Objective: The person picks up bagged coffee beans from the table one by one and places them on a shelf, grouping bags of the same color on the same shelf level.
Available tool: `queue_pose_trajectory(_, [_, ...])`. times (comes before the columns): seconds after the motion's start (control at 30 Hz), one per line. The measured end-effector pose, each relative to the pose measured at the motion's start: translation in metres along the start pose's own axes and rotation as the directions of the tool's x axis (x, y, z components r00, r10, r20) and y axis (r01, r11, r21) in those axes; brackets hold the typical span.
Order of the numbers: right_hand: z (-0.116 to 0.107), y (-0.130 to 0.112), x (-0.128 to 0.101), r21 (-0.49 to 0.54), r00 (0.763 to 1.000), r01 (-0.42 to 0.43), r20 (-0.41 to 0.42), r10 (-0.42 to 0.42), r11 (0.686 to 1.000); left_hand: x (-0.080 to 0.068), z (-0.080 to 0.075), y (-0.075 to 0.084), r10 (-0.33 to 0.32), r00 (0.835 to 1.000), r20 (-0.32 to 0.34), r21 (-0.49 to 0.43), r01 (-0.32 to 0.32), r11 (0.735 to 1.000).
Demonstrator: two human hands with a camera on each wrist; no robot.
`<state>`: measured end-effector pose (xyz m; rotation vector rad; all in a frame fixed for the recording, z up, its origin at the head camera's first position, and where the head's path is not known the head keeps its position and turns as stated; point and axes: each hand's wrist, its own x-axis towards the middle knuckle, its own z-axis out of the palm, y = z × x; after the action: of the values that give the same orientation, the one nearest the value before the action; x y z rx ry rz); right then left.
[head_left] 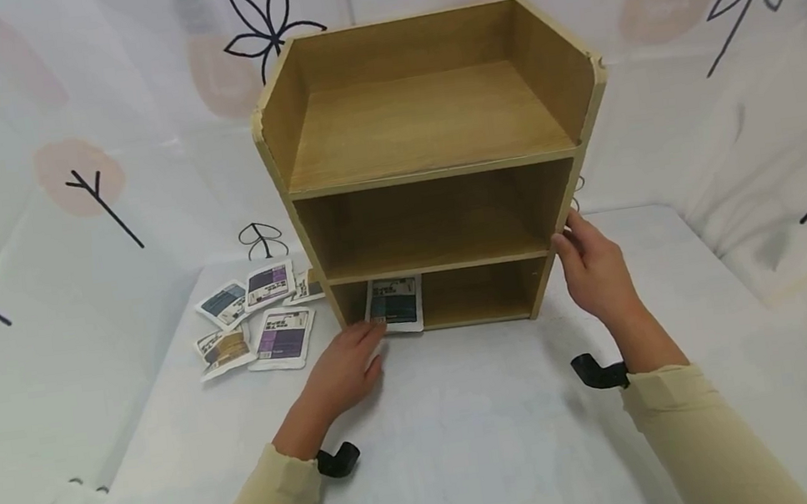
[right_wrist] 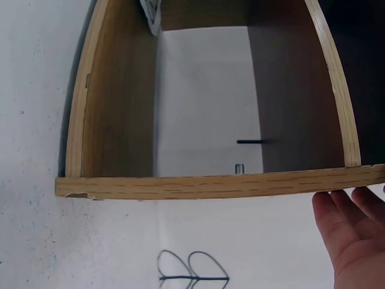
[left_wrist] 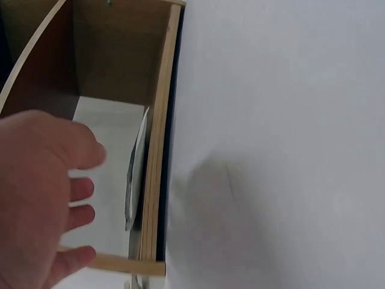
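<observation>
One packet (head_left: pixel 396 304) stood upright in the wooden shelf's (head_left: pixel 432 173) bottom compartment, face outward; five more packets (head_left: pixel 256 316) lay left of it. The left hand (head_left: pixel 346 370), fingers relaxed, touched the packet's lower edge, while the right hand (head_left: pixel 590 263) rested loosely against the shelf's side.

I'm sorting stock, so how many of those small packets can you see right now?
6. One packet stands in the shelf's bottom compartment by the left hand; five packets lie on the table to the shelf's left, one partly hidden. More may be concealed.

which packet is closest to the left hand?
The dark teal packet propped in the shelf's bottom opening, at the left hand's fingertips; the others lie flat further left.
</observation>
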<state>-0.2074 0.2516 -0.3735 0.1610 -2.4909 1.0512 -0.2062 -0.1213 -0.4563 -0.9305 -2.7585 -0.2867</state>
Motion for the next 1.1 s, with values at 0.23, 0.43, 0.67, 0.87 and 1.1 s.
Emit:
queue_pose_trajectory(0.23, [0.001,-0.002,-0.003,0.016,0.998,-0.052,0.017,0.052,0.999,-0.015,-0.007,-0.008,-0.075,0.997,-0.017,-0.07,0.074,0.995])
queue_pose_trajectory(0.43, [-0.001,-0.005,-0.003,0.025,0.995,-0.099,0.022,0.099,0.995,-0.021,-0.013,-0.014,-0.089,0.995,-0.043,-0.082,0.086,0.993])
queue_pose_trajectory(0.67, [0.0,-0.002,0.0,0.013,0.997,-0.07,0.021,0.07,0.997,-0.025,-0.022,-0.025,-0.137,0.989,-0.053,-0.079,0.132,0.988])
queue_pose_trajectory(0.87, [0.0,0.002,0.002,0.011,0.999,-0.044,0.008,0.044,0.999,-0.029,-0.022,-0.036,-0.166,0.984,-0.062,-0.063,0.162,0.985])
queue_pose_trajectory(1.1, [0.002,0.003,0.002,0.022,1.0,-0.017,0.006,0.017,1.0,-0.036,-0.028,-0.043,-0.221,0.974,-0.057,-0.072,0.217,0.974])
